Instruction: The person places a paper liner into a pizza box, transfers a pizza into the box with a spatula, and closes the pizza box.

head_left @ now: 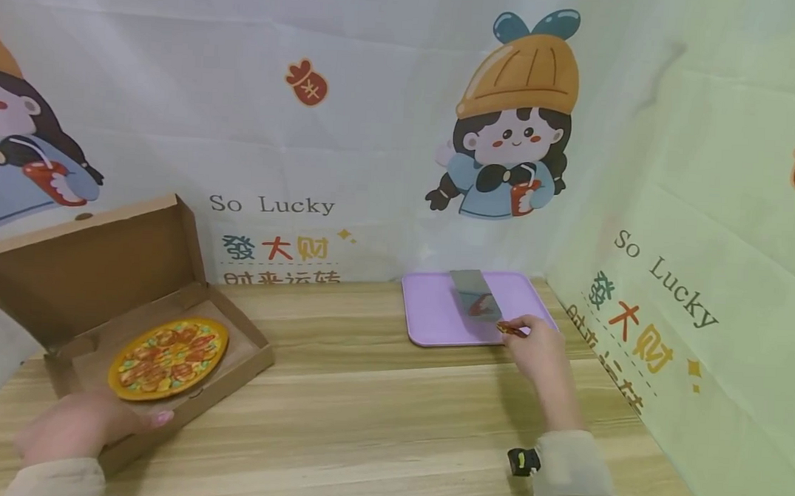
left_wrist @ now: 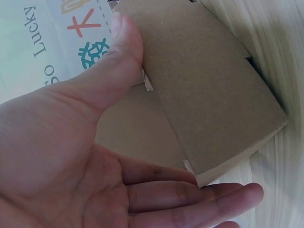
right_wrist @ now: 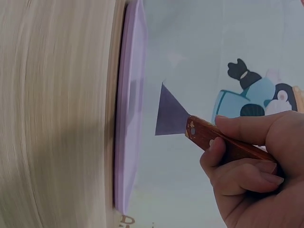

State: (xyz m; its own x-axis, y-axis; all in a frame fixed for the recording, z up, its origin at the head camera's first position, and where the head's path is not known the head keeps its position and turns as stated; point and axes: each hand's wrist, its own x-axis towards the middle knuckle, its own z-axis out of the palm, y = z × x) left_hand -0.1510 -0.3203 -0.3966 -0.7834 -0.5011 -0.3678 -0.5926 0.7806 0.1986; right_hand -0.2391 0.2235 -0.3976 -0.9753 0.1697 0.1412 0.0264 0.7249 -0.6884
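Observation:
My right hand [head_left: 536, 350] grips the brown wooden handle [right_wrist: 228, 142] of a scraper. Its flat metal blade [head_left: 477, 294] is held above the lilac tray [head_left: 427, 331], and in the right wrist view a gap shows between blade and tray. At the near left, my left hand [head_left: 83, 423] is at the cardboard pizza box [head_left: 246, 360], its fingers [left_wrist: 190, 199] straight beside a box corner and its thumb [left_wrist: 126, 40] along the wall's edge. A round toy-like pizza [head_left: 169, 358] with mixed toppings lies in the box, whose lid [head_left: 103, 272] stands raised.
The wood-grain table [head_left: 363, 424] runs between box and tray. A printed cloth [head_left: 375, 143] hangs behind the table and along its right side. The tray stands near the back right, close to the cloth. A small black device [head_left: 523, 461] sits at the right wrist.

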